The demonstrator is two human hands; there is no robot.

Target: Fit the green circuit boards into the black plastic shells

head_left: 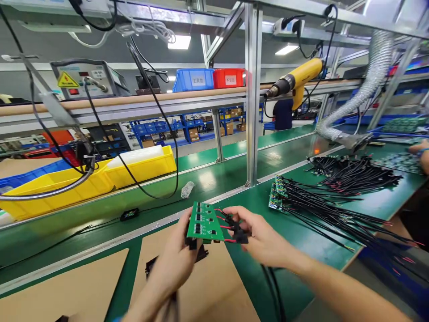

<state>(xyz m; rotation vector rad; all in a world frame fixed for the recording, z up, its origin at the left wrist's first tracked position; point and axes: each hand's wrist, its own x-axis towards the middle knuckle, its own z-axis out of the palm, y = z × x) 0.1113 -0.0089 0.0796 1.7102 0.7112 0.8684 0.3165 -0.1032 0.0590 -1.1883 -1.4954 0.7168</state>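
A green circuit board [205, 222] with black components is held up above the bench by my left hand [176, 257], whose fingers are closed on its left edge. Short red wires run from the board's right edge into black cables [239, 232]. My right hand [264, 237] pinches these cables close to the board. Their lower lengths hang down beneath my hands. Under the board lies a brown cardboard sheet [208, 286], with a dark piece [203, 253] on it partly hidden by my left hand.
Several boards with black cables [311, 201] lie in piles at the right. A yellow heat gun [298, 80] hangs from the frame beside a metal post [253, 98]. Yellow bins [144, 165] stand at the left. A co-worker's hand [420, 150] shows at the right edge.
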